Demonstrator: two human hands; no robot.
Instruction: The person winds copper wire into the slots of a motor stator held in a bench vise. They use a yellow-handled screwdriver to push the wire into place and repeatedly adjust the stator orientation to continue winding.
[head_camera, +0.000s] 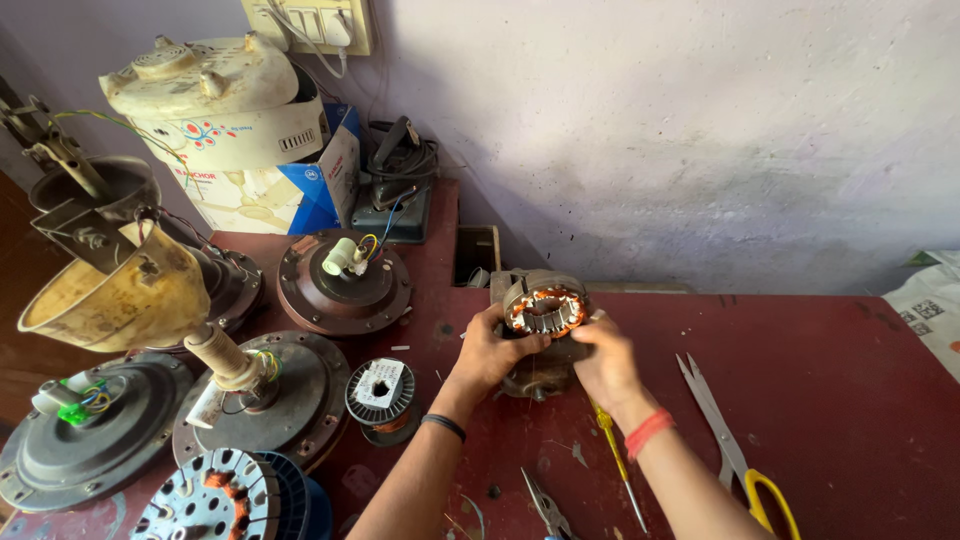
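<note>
On the scratched red table, the left hand and right hand grip with closed fingers a round metal motor core wound with copper wire.

Red workbench: scissors, screwdriver, pliers, wire spool.

blue-and-white carton by the wall, white-labelled wire spool — mid-table

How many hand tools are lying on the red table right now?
3: a yellow-handled screwdriver below the right hand, yellow-handled scissors to its right, pliers at the bottom edge. Arms may hide others.
</note>
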